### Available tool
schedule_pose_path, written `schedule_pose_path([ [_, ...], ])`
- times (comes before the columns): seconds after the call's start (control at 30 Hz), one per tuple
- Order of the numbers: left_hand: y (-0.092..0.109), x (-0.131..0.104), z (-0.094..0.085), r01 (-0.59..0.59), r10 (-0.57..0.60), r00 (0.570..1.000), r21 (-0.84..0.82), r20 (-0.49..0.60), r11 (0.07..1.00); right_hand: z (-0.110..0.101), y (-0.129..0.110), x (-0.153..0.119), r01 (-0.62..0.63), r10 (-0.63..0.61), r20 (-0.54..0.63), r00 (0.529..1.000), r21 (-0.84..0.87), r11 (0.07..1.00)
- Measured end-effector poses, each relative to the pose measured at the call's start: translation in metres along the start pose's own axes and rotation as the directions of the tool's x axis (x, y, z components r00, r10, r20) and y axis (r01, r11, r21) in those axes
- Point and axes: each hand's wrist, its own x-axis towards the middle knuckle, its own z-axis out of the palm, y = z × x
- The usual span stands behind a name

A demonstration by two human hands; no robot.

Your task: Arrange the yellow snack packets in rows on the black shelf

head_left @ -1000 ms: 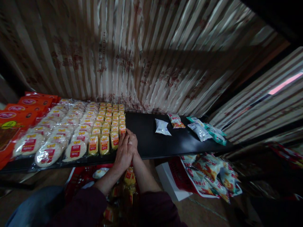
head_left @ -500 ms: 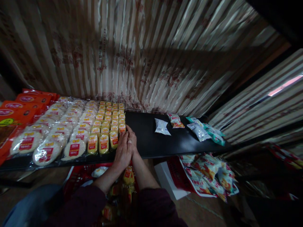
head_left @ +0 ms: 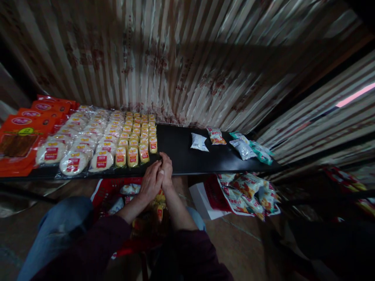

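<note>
A person's bare left hand (head_left: 150, 182) and bare right hand (head_left: 166, 169) meet over the front edge of a flat black shelf (head_left: 177, 152), the left fingers lying extended against the right hand; whether anything is held between the palms cannot be told. At 11 o'clock from the hands, near but apart, small oblong yellow packs with red labels (head_left: 133, 157) line the shelf in 4 columns. Farther off at 10 o'clock, round white crackers in clear wrappers (head_left: 101, 161) form 3 columns. A pale silver pillow-shaped packet (head_left: 199, 141) lies at 2 o'clock.
</note>
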Motion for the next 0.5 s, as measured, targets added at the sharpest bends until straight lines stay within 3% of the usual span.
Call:
schedule_pose_path([
  [0.13, 0.003, -0.023, -0.006, -0.033, 0.03, 0.998, 0.035, 0.058, 0.999, -0.008, -0.005, -0.033, 0.039, -0.041, 0.023, 0.999, 0.094, 0.995],
  [0.27, 0.0, -0.062, -0.011, -0.003, 0.0, 0.989, 0.018, 0.146, 1.0, -0.011, -0.002, -0.076, 0.082, -0.087, 0.036, 0.996, 0.115, 0.99],
  [0.37, -0.008, -0.098, -0.016, 0.117, -0.111, 0.97, -0.014, 0.215, 0.993, -0.004, 0.004, -0.11, 0.045, -0.049, 0.055, 0.997, 0.069, 0.997],
  [0.5, -0.029, -0.133, -0.025, 0.359, -0.33, 0.886, -0.031, 0.327, 0.933, 0.012, 0.013, -0.148, -0.057, 0.055, 0.256, 0.965, 0.002, 0.998],
])
